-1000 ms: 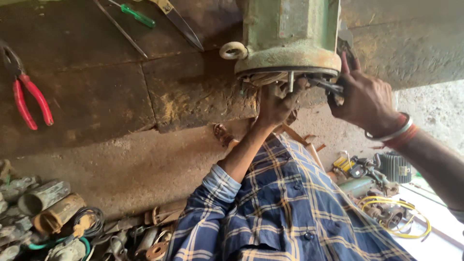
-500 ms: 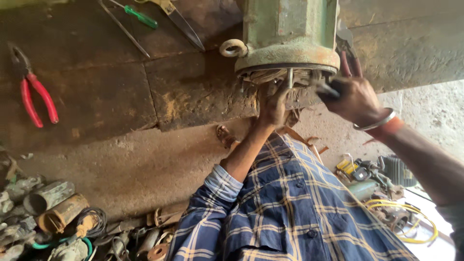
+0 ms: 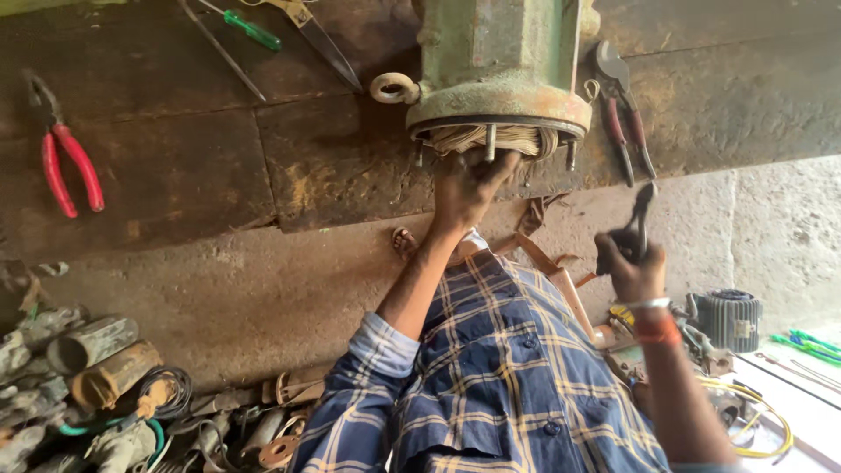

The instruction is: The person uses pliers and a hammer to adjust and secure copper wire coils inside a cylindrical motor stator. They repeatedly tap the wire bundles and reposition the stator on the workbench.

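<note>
My left hand (image 3: 464,188) is pressed up against the open end of the green motor housing (image 3: 499,66), fingers spread and curled onto the bundle of pale windings (image 3: 491,138) that bulges out below the flange; nothing is pinched, the hand is open and bracing, which keeps the coil ends from sagging out of the bore. Studs (image 3: 491,144) stick out of the flange between my fingers, so I lay the hand around them and not over them. My right hand (image 3: 629,267) is drawn back below and to the right, well apart from the housing, fist closed on the dark handles of a pair of pliers (image 3: 638,223), nose pointing up toward the flange; I cannot tell whether the plier nose is shut. The housing lies on the worn wooden bench (image 3: 193,166) with its open end overhanging the edge toward me, which gives both hands access from underneath. A second pair of pliers, red-handled (image 3: 626,114), rests just beside the housing on the right. Further left on the bench: red pliers (image 3: 66,158), a green screwdriver (image 3: 250,28), scissors (image 3: 320,35), all well apart from the work. Scrap fittings and wire (image 3: 96,377) are heaped at lower left.
</note>
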